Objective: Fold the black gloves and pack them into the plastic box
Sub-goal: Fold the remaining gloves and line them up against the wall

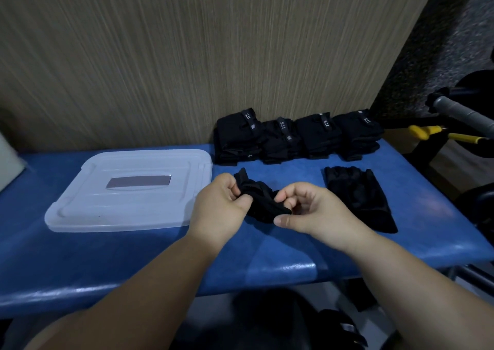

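Note:
A crumpled black glove point(260, 199) hangs just above the blue bench between both hands. My left hand point(222, 208) grips its left end, and my right hand point(310, 210) pinches its right end with curled fingers. A second black glove point(358, 197) lies flat on the bench to the right. Several folded black gloves point(296, 135) stand in a row against the wall at the back. The translucent plastic box point(128, 191), its lid on, with a grey label, sits on the left of the bench.
The blue padded bench point(267, 258) runs across the view, with its front edge near me. A wood-grain wall stands behind. Yellow-handled tools point(425, 131) and a grey bar point(465, 114) lie off the bench's right end. Dark objects lie on the floor below.

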`<action>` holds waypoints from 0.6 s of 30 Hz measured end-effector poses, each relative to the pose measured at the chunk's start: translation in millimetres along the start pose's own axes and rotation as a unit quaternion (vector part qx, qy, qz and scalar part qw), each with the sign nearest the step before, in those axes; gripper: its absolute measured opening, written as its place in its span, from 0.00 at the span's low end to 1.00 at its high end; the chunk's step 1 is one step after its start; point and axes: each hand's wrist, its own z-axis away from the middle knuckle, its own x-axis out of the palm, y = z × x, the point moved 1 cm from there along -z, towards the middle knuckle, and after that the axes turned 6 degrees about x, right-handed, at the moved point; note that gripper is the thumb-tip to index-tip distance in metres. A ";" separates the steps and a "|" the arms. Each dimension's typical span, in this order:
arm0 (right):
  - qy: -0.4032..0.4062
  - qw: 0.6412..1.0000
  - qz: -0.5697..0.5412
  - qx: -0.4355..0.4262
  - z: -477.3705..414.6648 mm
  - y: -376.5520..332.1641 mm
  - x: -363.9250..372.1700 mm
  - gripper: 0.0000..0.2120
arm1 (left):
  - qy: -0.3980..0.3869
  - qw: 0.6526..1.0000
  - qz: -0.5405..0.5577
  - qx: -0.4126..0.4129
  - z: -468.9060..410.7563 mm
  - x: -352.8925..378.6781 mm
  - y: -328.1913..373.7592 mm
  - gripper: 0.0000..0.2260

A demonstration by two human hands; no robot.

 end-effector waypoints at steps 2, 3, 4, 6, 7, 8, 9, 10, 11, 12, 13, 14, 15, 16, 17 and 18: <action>0.006 1.000 0.013 -0.007 0.7 -1.1 -1.2 0.14 | -0.001 1.000 0.000 -0.002 0.2 0.1 0.8 0.08; 0.012 1.000 0.019 -0.010 1.0 -1.2 -1.8 0.14 | -0.001 1.000 0.007 -0.006 0.3 0.2 1.4 0.08; 0.019 0.999 0.027 -0.014 1.2 -0.8 -2.0 0.14 | -0.003 1.000 0.014 -0.010 0.6 0.3 2.6 0.07; 0.046 0.997 0.052 -0.031 0.9 0.3 -1.5 0.14 | -0.012 1.000 0.022 -0.014 2.1 0.5 5.7 0.06; 0.069 0.994 0.069 -0.043 0.6 0.8 -0.6 0.13 | -0.017 0.999 0.026 -0.015 3.5 1.0 6.9 0.06; 0.102 0.989 0.091 -0.057 0.4 1.3 0.2 0.13 | -0.022 0.999 0.033 -0.016 5.1 1.9 7.8 0.05; 0.142 0.980 0.119 -0.070 0.6 1.1 0.3 0.13 | -0.026 0.999 0.038 -0.014 6.8 3.0 8.4 0.05; 0.182 0.968 0.150 -0.083 0.8 0.4 -0.4 0.12 | -0.030 0.999 0.037 -0.009 8.7 4.0 9.7 0.05; 0.214 0.956 0.180 -0.090 1.5 -1.4 -1.6 0.11 | -0.035 0.999 0.030 -0.001 10.7 5.1 11.0 0.06; 0.232 0.947 0.206 -0.090 2.0 -3.4 -3.1 0.10 | -0.041 0.999 0.021 0.010 12.8 6.1 12.1 0.06; 0.237 0.942 0.224 -0.083 2.5 -5.0 -4.3 0.09 | -0.047 0.999 0.011 0.022 14.4 7.1 12.9 0.06; 0.236 0.939 0.238 -0.073 2.4 -5.5 -4.9 0.09 | -0.053 0.998 -0.002 0.033 15.5 7.5 14.1 0.07; 0.229 0.940 0.245 -0.059 2.5 -5.4 -5.1 0.09 | -0.060 0.997 -0.016 0.039 15.7 8.2 13.4 0.07; 0.216 0.944 0.246 -0.045 2.6 -5.1 -4.3 0.09 | -0.066 0.997 -0.021 0.039 15.9 8.1 13.6 0.07; 0.199 0.949 0.242 -0.034 3.2 -4.9 -2.9 0.09 | -0.074 0.997 -0.010 0.035 16.2 7.5 14.3 0.06; 0.180 0.955 0.235 -0.029 3.7 -4.2 -1.2 0.09 | -0.087 0.996 0.015 0.027 16.5 7.3 15.1 0.06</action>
